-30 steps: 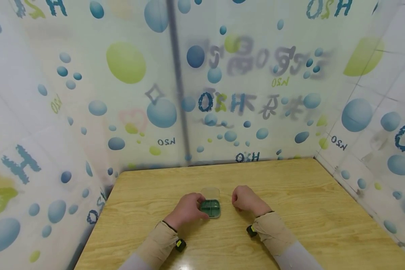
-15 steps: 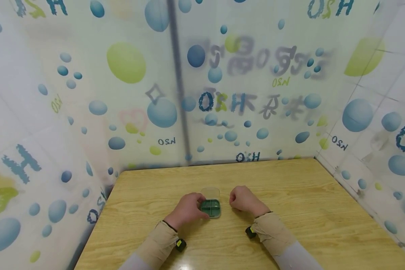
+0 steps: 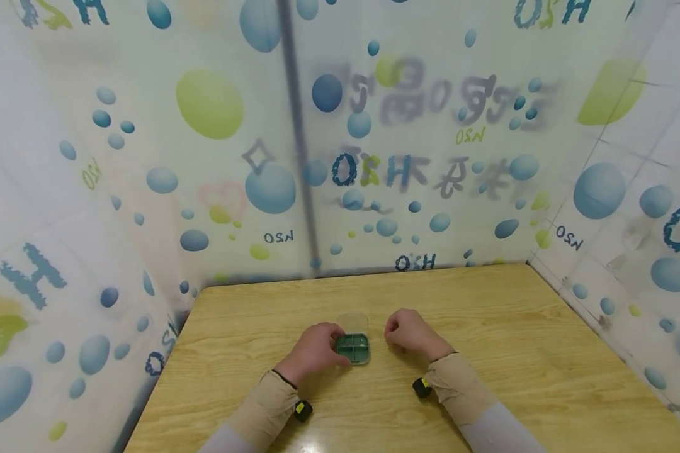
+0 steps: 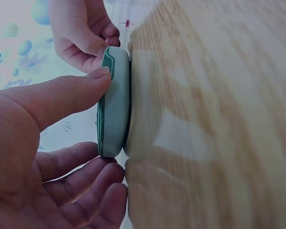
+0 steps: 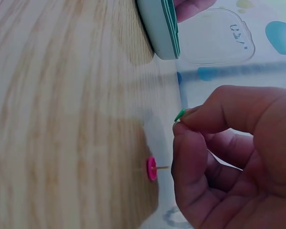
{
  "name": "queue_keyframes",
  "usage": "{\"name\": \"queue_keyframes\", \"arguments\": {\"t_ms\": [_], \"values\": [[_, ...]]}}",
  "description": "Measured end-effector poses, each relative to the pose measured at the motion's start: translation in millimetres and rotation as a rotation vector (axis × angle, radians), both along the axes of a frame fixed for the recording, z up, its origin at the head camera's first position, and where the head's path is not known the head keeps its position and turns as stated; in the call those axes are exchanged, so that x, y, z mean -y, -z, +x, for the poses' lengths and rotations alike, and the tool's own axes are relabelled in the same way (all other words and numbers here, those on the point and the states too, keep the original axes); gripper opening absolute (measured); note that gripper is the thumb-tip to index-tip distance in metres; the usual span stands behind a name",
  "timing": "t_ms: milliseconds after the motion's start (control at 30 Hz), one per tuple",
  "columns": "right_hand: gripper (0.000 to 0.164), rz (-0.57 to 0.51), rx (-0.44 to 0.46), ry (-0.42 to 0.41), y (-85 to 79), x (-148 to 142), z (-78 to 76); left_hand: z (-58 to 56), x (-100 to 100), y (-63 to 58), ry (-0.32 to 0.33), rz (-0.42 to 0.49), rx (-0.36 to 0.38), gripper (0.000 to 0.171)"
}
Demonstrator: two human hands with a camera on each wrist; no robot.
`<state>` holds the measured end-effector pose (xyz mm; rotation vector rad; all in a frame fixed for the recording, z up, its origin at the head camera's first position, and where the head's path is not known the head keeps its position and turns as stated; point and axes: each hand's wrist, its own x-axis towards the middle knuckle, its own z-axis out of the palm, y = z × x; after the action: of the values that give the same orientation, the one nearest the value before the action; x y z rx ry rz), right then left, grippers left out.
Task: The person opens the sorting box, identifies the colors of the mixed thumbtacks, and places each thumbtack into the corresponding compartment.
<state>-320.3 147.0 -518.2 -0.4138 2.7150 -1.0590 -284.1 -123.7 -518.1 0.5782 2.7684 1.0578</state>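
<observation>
A small green pill box (image 3: 353, 349) with four-way dividers lies on the table, its clear lid (image 5: 219, 36) swung up at the far side. My left hand (image 3: 314, 352) holds the box at its left side. In the left wrist view the thumb is on the near rim (image 4: 107, 95) and curled fingers touch the other end. To the right of the box, my right hand (image 3: 413, 335) pinches a tiny green thumbtack (image 5: 180, 115) between thumb and forefinger; only its head shows. A pink thumbtack (image 5: 152, 168) lies on the table beneath that hand, its pin sticking up.
The wooden table (image 3: 487, 352) reaches back to a patterned curtain (image 3: 215, 189) with blue and green dots. Another curtain panel (image 3: 629, 251) runs along the right side. A dark wrist camera (image 3: 422, 387) sits below the right wrist.
My right hand has shifted slightly left, closer to the pill box. The left hand and the box have stayed in place.
</observation>
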Motion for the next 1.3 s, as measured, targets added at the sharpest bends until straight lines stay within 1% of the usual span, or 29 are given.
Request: {"name": "queue_keyframes", "arguments": {"t_ms": [100, 367, 533, 767, 867, 1000, 1133, 1300], "values": [[0.017, -0.014, 0.006, 0.024, 0.6, 0, -0.3, 0.3, 0, -0.2, 0.000, 0.004, 0.008, 0.060], [0.015, -0.085, 0.067, 0.102, 0.3, -1, -2.5, 1.6, 0, -0.8, -0.002, 0.016, 0.024, 0.060], [0.014, -0.131, 0.072, 0.103, 3.2, -5, -5.1, 1.8, 0, -0.4, 0.006, 0.008, 0.012, 0.060], [0.013, -0.232, 0.139, 0.103, 9.3, -13, -10.1, 1.5, 0, -0.9, 0.003, 0.003, 0.013, 0.061], [0.014, -0.315, 0.182, 0.082, 12.9, -16, -12.8, 0.8, 0, 0.4, 0.004, -0.002, -0.002, 0.060], [0.015, -0.469, 0.256, 0.045, 17.0, -22, -15.5, 0.5, 1, 2.8, 0.010, -0.005, -0.025, 0.060], [0.020, -0.599, 0.326, 0.043, 20.0, -28, -19.4, 0.1, 1, 3.2, 0.012, 0.003, -0.026, 0.061], [0.021, -0.690, 0.378, 0.058, 22.9, -34, -23.7, -0.4, 0, 2.1, 0.011, 0.013, -0.021, 0.062]]}}
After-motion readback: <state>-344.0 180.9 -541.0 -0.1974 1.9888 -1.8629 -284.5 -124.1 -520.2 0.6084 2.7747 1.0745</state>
